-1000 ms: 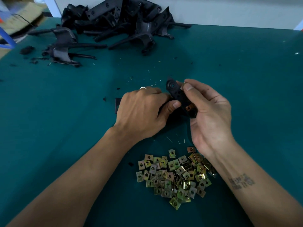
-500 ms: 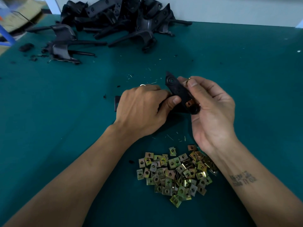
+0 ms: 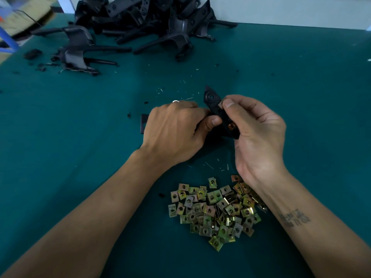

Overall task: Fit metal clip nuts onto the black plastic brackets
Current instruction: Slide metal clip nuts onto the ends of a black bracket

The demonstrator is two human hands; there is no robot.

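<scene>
Near the middle of the green-covered counter (image 3: 301, 101), both hands work on one black plastic bracket (image 3: 215, 109): the left hand (image 3: 176, 131) has its grip curled around the bracket's left part, thumb pressed to it, while the right hand (image 3: 259, 133) pinches its narrow matte arm between thumb and fingers. A coppery clip nut (image 3: 231, 126) already sits on the lower end of that arm, so this piece looks at least partly fitted. Plenty seems left: a heap of loose clip nuts (image 3: 214, 211), small folded squares of yellowish plated metal with centre holes, lies nearer, and a tangled pile of brackets (image 3: 144, 23), dark, angular and ribbed, waits at the far left.
</scene>
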